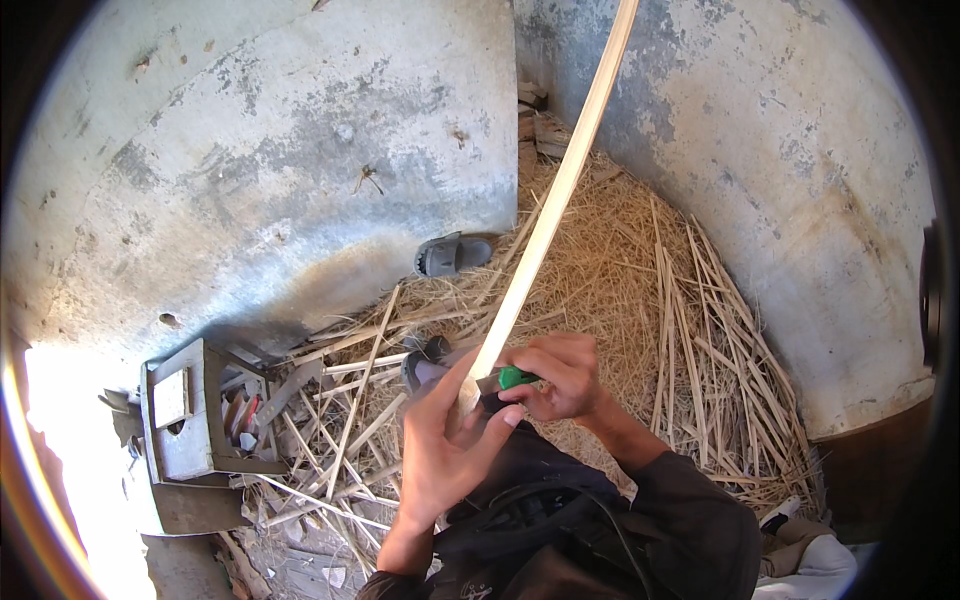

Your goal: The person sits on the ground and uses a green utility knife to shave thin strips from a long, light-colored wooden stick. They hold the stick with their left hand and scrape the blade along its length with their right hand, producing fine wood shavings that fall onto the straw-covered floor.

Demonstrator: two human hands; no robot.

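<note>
A long pale split strip [550, 215], of wood or bamboo, rises from my hands and runs out past the top edge of the view. Its lower end lies in my left hand [445, 455], whose fingers curl round it while the thumb points toward my other hand. My right hand [560, 375] is closed on the green handle [516, 377] of a small knife-like tool. The dark blade part sits against the strip's lower end, beside my left fingers. Exactly how the edge meets the strip is partly hidden by my fingers.
Shavings [600, 270] cover the floor ahead, with many cut strips [715, 370] piled at right. More strips lie crossed at left, beside an open wooden box [205, 415] holding odds and ends. A grey sandal [453, 255] rests by the worn wall [330, 130].
</note>
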